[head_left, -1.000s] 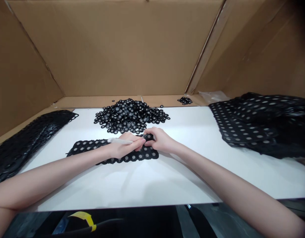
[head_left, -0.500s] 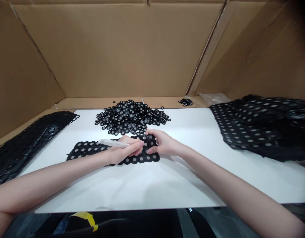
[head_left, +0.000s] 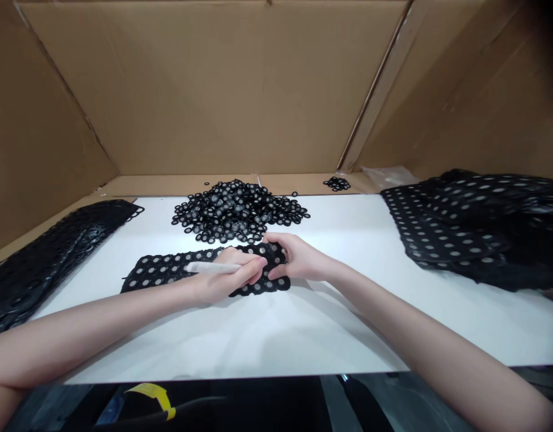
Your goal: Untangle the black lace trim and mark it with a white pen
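Note:
A black strip with rows of pale round dots (head_left: 158, 270) lies flat on the white board, lengthwise from left to right. Over its middle is my left hand (head_left: 234, 273), closed round a white pen-like tool (head_left: 211, 267) whose tip is hidden by the fingers. At the strip's right end, my right hand (head_left: 298, 258) grips the edge, thumb at the near side and fingers at the far side. Just beyond the strip sits a heap of small black rings with grey centres (head_left: 234, 210).
On the right lies a large dotted black sheet (head_left: 460, 228), heaped in folds. A black perforated sheet (head_left: 65, 258) rests at the left. A small ring pile (head_left: 336, 183) and clear plastic (head_left: 388, 176) lie by the cardboard wall (head_left: 213, 90). The white board (head_left: 258, 354) ends in front.
My left hand has shifted slightly to the right along the strip with the pen-like tool. My right hand stays at the strip's right end.

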`<state>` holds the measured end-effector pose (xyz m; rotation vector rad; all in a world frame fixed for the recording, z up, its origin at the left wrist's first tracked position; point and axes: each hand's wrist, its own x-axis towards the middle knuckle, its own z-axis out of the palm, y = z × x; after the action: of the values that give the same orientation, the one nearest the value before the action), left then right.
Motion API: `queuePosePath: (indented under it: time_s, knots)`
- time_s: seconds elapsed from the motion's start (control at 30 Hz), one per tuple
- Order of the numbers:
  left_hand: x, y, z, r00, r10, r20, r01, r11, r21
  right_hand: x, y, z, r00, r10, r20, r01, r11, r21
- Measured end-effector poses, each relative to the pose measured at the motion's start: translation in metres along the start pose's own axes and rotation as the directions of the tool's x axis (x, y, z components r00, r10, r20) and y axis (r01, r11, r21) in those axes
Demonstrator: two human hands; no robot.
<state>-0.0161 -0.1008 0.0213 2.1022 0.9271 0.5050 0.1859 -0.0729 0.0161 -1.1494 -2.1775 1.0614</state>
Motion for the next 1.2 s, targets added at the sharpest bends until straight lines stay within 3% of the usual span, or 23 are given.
queuePosePath:
  time_s: [0.13,0.37,0.67,0.93,1.2]
  knots:
    - [-0.002,0.002,0.001,1.0,-0.02,-0.014,0.018,0.996,-0.083,-0.001,-0.001,-0.001,1.0,0.002,0.01,-0.002,1.0,-0.008]
    - [-0.001,-0.002,0.002,1.0,0.011,0.001,-0.011,0.999,-0.035,0.0,0.002,-0.001,1.0,-0.008,0.02,0.008,1.0,-0.024]
    - [0.003,-0.001,0.001,0.996,-0.015,0.087,0.021,0.997,-0.069,0.0,0.001,-0.003,0.998,-0.03,0.06,0.031,0.999,-0.018]
    - [0.002,-0.001,0.001,0.992,0.046,0.119,-0.052,0.997,0.048,-0.005,-0.004,-0.007,0.992,-0.043,0.121,0.051,0.997,-0.066]
    - [-0.001,-0.004,0.006,0.99,0.135,-0.034,-0.134,0.99,0.038,-0.008,-0.004,-0.011,0.991,-0.005,0.135,0.04,0.966,-0.256]
